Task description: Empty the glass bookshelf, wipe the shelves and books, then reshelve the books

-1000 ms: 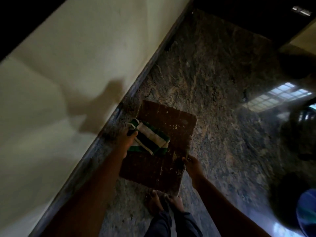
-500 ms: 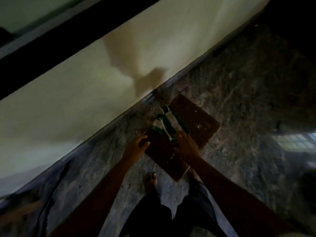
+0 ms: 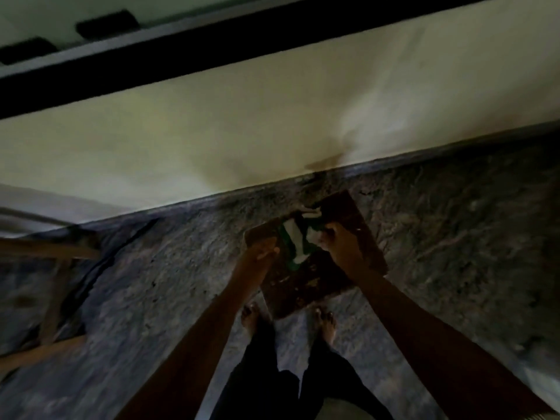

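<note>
The person is standing and holding a worn brown book (image 3: 321, 283) flat in front of the body, above the bare feet (image 3: 250, 316). The left hand (image 3: 260, 253) is gripping the book's left edge, with the thumb lying on top of the cover and the fingers hidden underneath. The right hand (image 3: 338, 242) is resting on the cover farther out, its fingers curling round one end of a green-and-white striped cloth (image 3: 292, 242) and bunching it against the book. The rest of the cloth is lying across the cover between the two hands, one white end reaching toward the book's far edge. The picture is dim and blurred, so the title and finer marks on the cover cannot be read.

Below the hands a mottled stone floor (image 3: 454, 253) is spreading out on every side. Beyond the hands a pale wall (image 3: 242, 131) is meeting the floor, and a dark band (image 3: 212, 34) is running above it. Well to the left of the left hand, a wooden frame (image 3: 54, 253) is standing on the floor. Dark trousers (image 3: 260, 374) are showing beneath the forearms.
</note>
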A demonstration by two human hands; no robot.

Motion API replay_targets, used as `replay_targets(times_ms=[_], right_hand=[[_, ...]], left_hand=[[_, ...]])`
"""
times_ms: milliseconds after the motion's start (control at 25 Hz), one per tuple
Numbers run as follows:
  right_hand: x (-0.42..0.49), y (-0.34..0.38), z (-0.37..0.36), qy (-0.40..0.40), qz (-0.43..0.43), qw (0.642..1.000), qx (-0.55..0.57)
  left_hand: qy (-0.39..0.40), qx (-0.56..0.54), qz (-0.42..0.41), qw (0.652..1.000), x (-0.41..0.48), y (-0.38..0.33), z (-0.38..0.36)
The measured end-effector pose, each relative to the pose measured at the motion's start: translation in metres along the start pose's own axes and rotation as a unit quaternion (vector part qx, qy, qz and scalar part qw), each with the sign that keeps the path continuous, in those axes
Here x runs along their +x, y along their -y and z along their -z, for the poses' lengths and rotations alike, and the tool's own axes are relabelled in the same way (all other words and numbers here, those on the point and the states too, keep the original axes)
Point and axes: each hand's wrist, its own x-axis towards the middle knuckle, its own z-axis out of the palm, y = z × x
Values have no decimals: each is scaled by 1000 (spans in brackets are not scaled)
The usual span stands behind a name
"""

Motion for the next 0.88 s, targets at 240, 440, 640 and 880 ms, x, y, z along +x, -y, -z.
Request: replay_targets(times_ms=[240,440,640,880], right_hand=[[-84,101,48,106,2,949,296],[-123,153,86,86,118,968,206],[-152,182,123,-8,426,892,-149],[-146,199,141,22,462,852,-243]], left_hand=[[0,127,-142,982,-61,-69,2],[-109,172,-252,946,-82,-124,37],[-15,224,-336,915,-90,-182,84],[131,272,-374,877,-92,-230,82]])
